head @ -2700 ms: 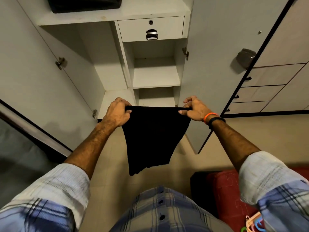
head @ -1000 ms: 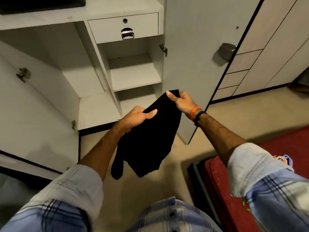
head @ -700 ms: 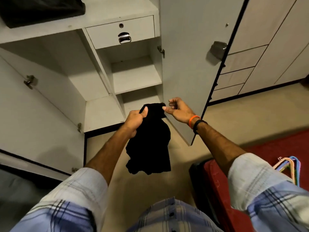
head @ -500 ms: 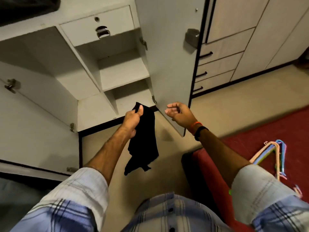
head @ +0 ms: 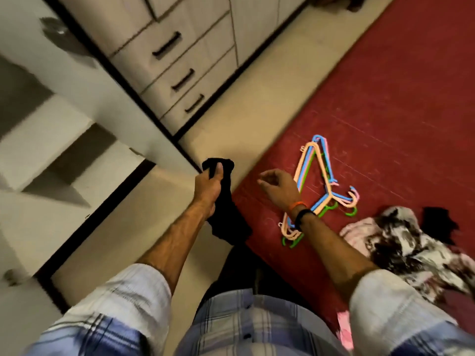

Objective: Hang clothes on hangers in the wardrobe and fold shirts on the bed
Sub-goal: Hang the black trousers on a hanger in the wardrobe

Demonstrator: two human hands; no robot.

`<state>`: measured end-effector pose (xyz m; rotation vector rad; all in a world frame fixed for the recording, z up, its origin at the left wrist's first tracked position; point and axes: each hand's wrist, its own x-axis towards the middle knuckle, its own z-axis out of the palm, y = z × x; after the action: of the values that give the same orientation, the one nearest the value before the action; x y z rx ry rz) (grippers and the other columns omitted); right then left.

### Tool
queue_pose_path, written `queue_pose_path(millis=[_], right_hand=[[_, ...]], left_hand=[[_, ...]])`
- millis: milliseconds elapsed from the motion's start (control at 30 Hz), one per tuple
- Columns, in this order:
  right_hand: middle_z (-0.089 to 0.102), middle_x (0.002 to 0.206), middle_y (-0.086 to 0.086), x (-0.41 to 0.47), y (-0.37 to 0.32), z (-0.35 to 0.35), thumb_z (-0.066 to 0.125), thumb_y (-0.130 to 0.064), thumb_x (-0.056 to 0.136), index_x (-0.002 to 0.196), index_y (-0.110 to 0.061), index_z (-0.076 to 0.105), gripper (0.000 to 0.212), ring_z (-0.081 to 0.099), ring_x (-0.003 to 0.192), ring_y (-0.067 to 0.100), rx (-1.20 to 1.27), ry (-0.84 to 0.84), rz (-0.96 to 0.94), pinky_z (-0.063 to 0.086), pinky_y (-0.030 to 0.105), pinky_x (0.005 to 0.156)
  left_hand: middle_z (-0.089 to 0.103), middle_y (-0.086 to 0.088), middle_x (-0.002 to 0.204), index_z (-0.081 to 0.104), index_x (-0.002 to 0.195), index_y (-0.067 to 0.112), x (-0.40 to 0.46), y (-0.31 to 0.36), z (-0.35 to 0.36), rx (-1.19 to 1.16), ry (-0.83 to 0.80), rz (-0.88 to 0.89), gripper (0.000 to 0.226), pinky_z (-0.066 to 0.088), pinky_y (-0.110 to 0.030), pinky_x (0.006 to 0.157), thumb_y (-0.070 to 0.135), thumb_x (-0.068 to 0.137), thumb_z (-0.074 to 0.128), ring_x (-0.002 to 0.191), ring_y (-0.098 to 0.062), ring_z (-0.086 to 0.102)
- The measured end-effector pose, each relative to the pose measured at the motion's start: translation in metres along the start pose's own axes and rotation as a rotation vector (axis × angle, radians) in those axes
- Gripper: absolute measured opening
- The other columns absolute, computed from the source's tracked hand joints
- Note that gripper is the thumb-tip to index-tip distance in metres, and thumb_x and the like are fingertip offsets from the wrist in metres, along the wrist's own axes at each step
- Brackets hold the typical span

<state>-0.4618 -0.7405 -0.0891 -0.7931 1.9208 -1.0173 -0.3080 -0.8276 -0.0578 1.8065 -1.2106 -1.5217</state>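
- At the far left we see the open wardrobe: white shelves, heavily blurred, with a dark strip along its base.
- Above and to the right of it, a unit of drawers with dark bar handles stands against the beige floor.
- Our left hand is extended forward over the floor, just beside the bed edge. Its fingers and thumb are curled round a bunched black garment; the thumb presses on the top of the bundle, and the rest of the cloth hangs below the wrist.
- The black garment is off the bed and outside the wardrobe; its lower end overlaps the bed's edge in this view.
- Our right hand hovers over the near edge of the red bed. Its fingers are loosely curled and hold nothing. An orange band and a black band sit on that wrist.
- Just beyond the right hand, a stack of plastic hangers in peach, blue, pink and green lies flat on the red cover. The wrist hides part of the stack.
- Further right, a crumpled patterned garment in pink, white and dark tones lies on the bed, with a small dark cloth touching its far side.
- Along the bottom edge, our plaid shirt and rolled sleeves fill the view.
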Motion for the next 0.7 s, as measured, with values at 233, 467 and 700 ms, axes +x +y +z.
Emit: queue_pose_path(millis=[233, 467, 700], right_hand=[[0.067, 0.081, -0.004, 0.008, 0.087, -0.06, 0.068, -0.009, 0.085, 0.088, -0.019, 0.066, 0.011, 0.063, 0.079, 0.013, 0.063, 0.299, 0.409, 0.049, 0.017, 0.076], [0.071, 0.1, 0.007, 0.013, 0.146, -0.063, 0.068, -0.013, 0.087, 0.106, -0.01, 0.069, 0.019, 0.065, 0.095, 0.023, 0.018, 0.385, 0.636, 0.035, 0.017, 0.074], [0.071, 0.094, 0.004, 0.044, 0.181, -0.041, 0.077, -0.031, 0.082, 0.104, -0.01, 0.064, 0.033, 0.065, 0.096, 0.025, -0.038, 0.559, 0.784, 0.042, 0.025, 0.074]], left_hand=[[0.069, -0.005, 0.118, 0.064, 0.127, 0.008, 0.028, -0.024, 0.131, 0.198, -0.341, -0.062, 0.042, 0.052, -0.041, 0.099, 0.038, 0.1, 0.054, 0.109, -0.022, 0.065], [0.065, -0.003, 0.127, 0.06, 0.133, 0.012, 0.052, -0.069, 0.182, 0.287, -0.414, -0.139, 0.041, 0.048, -0.041, 0.105, 0.035, 0.1, 0.055, 0.119, -0.02, 0.06], [0.068, 0.008, 0.106, 0.064, 0.125, 0.016, 0.071, -0.095, 0.201, 0.287, -0.429, -0.234, 0.033, 0.054, -0.031, 0.094, 0.035, 0.1, 0.055, 0.104, -0.011, 0.065]])
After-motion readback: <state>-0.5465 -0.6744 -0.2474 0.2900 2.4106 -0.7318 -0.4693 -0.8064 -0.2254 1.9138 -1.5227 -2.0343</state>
